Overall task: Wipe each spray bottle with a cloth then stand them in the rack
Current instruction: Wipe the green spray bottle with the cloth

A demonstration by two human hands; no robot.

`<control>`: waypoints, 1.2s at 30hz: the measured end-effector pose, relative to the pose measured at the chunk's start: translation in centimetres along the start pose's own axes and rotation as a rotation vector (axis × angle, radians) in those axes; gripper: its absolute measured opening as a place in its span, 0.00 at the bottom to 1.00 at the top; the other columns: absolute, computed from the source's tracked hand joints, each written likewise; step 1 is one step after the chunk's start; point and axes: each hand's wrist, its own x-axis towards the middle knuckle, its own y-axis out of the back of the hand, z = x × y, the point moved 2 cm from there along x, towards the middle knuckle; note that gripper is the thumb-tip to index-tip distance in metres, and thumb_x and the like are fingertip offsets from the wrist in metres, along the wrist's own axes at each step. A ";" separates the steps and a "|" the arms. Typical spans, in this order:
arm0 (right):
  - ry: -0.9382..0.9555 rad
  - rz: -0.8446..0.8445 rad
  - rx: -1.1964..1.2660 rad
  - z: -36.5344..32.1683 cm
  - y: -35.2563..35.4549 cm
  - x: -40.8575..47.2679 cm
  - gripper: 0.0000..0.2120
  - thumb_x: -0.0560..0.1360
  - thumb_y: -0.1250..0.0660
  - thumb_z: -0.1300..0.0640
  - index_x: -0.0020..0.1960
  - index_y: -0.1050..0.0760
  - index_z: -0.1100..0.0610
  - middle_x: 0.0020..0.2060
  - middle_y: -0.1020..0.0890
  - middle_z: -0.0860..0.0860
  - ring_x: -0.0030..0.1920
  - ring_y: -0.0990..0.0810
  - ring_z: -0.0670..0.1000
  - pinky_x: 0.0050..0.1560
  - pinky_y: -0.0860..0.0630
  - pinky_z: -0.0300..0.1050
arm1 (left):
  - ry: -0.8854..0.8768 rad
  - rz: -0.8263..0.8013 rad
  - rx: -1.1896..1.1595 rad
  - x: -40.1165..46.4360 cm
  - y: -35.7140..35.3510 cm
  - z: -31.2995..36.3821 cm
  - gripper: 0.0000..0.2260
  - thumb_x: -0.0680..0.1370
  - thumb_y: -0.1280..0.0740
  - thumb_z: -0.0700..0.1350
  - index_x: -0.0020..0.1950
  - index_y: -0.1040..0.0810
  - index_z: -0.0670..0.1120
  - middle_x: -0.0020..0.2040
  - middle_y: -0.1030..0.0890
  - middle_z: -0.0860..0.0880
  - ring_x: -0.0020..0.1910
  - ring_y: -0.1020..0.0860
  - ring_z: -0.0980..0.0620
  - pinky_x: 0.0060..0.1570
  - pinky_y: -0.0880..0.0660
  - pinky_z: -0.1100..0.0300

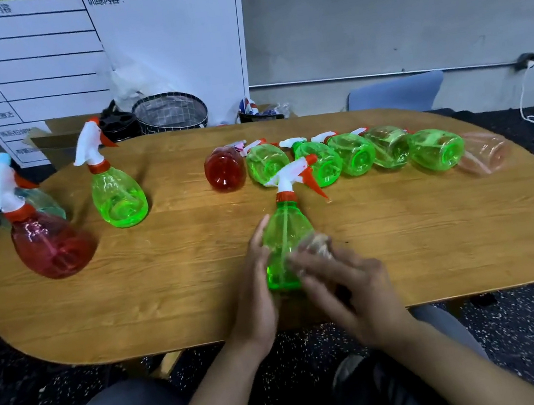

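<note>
Right now the left hand (255, 294) steadies a green spray bottle (284, 245) upright near the counter (174, 285) edge, its fingers (259, 238) wrapped round the body so it cannot turn. The right hand (347, 287), blurred, presses a pale cloth (315, 242) against the bottle's other side, fingers bunched on it; I judge this to be the wiping step. Beyond the fingers lie seven bottles in a row on their sides: one red, five green, one pale pink, probably not yet wiped. Far off to the left of the fingers stand three upright: one green, one red, and a pale bluish one behind the red. No rack can be made out.
</note>
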 end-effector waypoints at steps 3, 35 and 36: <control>-0.199 0.159 -0.069 0.7 0.5 3.6 0.15 0.84 0.35 0.47 0.69 0.20 0.46 0.55 0.15 0.47 0.51 0.17 0.44 0.49 0.20 0.45 | 0.050 -0.021 -0.068 0.0 -0.2 -0.1 0.22 0.84 0.43 0.54 0.79 0.30 0.62 0.75 0.21 0.49 0.71 0.21 0.42 0.66 0.23 0.36; -0.435 0.223 0.343 2.9 -0.5 5.8 0.13 0.78 0.28 0.48 0.62 0.20 0.43 0.60 0.16 0.40 0.65 0.19 0.44 0.67 0.25 0.41 | 0.093 -0.068 -0.211 -0.1 -0.1 0.6 0.24 0.80 0.40 0.54 0.77 0.28 0.56 0.66 0.16 0.44 0.59 0.16 0.40 0.44 0.16 0.45; -0.422 0.215 0.309 2.9 -0.6 5.8 0.14 0.78 0.29 0.47 0.64 0.20 0.45 0.61 0.16 0.40 0.66 0.20 0.43 0.68 0.26 0.40 | 0.093 -0.076 -0.201 -0.1 -0.1 0.6 0.24 0.80 0.41 0.54 0.77 0.28 0.56 0.66 0.16 0.45 0.59 0.16 0.41 0.45 0.16 0.46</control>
